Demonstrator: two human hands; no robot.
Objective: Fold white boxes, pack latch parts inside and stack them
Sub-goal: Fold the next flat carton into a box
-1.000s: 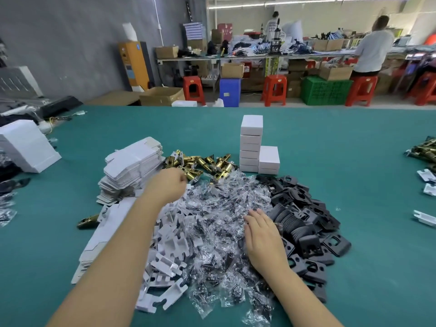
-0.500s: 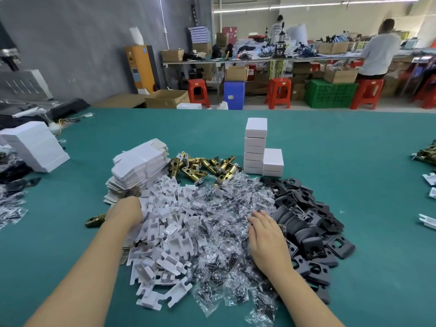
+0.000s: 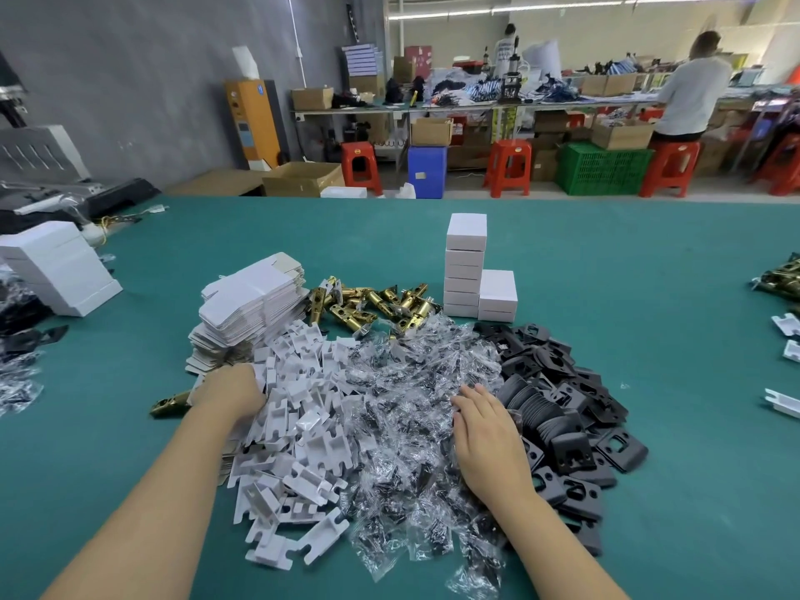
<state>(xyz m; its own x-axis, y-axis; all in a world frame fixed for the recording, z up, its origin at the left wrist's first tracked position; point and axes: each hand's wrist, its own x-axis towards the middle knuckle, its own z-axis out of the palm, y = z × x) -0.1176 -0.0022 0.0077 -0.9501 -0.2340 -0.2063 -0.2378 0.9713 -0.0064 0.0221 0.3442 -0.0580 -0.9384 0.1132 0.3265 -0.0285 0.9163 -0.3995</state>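
Standing closed white boxes [image 3: 465, 270] behind brass latches [image 3: 368, 303], contents hidden.

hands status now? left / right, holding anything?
Left hand: fingers buried at the edge of the white inserts; grip cannot be told.
Right hand: open, flat on the plastic bags, holding nothing.
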